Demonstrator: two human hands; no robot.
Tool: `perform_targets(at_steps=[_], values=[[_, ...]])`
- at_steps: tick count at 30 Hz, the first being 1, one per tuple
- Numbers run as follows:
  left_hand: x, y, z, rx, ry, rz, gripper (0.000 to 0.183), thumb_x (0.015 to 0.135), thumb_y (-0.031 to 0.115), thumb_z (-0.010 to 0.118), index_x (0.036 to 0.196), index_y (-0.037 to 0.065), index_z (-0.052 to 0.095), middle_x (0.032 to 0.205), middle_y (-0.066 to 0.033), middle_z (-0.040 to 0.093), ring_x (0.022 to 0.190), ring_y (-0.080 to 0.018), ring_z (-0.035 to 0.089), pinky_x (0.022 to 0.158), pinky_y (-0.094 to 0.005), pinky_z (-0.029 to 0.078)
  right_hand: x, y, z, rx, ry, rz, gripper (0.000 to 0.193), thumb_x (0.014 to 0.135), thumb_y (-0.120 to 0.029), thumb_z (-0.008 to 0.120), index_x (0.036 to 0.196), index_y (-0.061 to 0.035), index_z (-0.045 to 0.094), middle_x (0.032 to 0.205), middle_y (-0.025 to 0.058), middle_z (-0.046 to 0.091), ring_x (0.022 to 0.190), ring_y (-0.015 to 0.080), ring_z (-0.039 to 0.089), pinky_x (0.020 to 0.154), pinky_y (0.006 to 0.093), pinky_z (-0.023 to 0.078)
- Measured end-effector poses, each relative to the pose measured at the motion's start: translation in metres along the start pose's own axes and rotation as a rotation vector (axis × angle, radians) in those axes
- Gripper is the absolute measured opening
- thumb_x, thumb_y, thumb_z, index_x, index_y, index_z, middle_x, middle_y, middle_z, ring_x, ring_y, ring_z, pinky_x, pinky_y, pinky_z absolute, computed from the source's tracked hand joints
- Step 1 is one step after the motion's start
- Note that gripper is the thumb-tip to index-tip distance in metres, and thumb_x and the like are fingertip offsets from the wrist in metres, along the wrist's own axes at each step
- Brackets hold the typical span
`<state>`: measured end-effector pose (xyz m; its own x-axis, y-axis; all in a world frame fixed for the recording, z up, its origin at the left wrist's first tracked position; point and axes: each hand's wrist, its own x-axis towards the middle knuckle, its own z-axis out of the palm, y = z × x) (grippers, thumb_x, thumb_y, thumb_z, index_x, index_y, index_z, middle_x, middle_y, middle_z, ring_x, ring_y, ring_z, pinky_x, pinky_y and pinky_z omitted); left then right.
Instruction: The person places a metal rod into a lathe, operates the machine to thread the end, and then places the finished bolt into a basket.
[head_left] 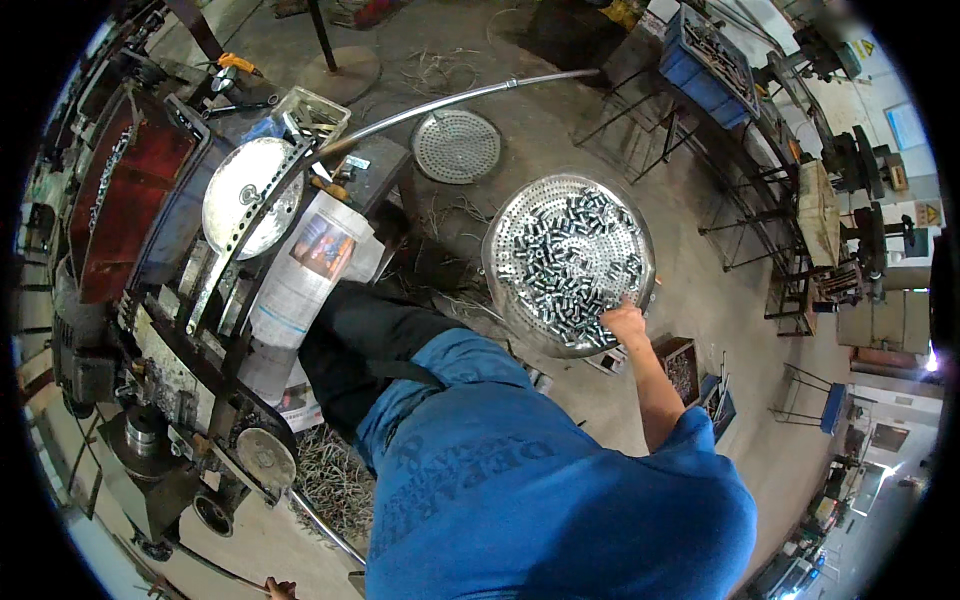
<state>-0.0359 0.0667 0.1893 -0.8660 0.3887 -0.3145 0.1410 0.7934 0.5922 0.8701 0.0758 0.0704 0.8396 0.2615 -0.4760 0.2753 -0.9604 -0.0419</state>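
Note:
A round perforated metal tray (505, 222) stands to the right of my legs, with many short shiny metal cylinders (570, 260) heaped in it. My right hand (624, 322) reaches over its near right rim, at the edge of the heap. Its fingers are curled together, and whatever lies between them is too small to make out. At the lower left edge, my left hand (281, 590) shows only in part. Its fingers close around the end of a thin metal rod (215, 569) that runs from the machine.
Left of me stands a machine with a white round disc (250, 195) and newspaper (305, 270) spread over it. Metal shavings (335, 480) pile below. A curved pipe (450, 100) crosses ahead. A blue crate (705, 65) and a parts box (679, 370) are at right.

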Motion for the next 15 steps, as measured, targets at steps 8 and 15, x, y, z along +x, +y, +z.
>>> perform_targets(at_steps=[8,15], values=[[0.012,-0.006,0.001,-0.047,0.021,0.011,0.031,0.082,0.026,0.061,0.088,-0.004,0.059,0.066,-0.0133,0.056,0.053,-0.0227,0.053,0.043,-0.0366,0.043,-0.004,-0.054,0.013,0.157,0.036,0.006,0.059,0.064,-0.033,0.061,0.117,-0.0074,0.054,0.118,0.0192,0.056,0.113,0.0329,0.049,0.095,0.0342,0.041],[0.020,-0.013,-0.001,-0.104,0.051,0.041,0.027,0.082,0.023,0.061,0.087,-0.003,0.057,0.057,-0.0121,0.052,0.043,-0.0210,0.049,0.038,-0.0353,0.040,0.015,-0.141,0.036,0.108,0.176,-0.291,0.040,0.058,-0.032,0.064,0.082,0.0007,0.064,0.091,0.0231,0.064,0.089,0.0333,0.062,0.084,0.0331,0.047]])
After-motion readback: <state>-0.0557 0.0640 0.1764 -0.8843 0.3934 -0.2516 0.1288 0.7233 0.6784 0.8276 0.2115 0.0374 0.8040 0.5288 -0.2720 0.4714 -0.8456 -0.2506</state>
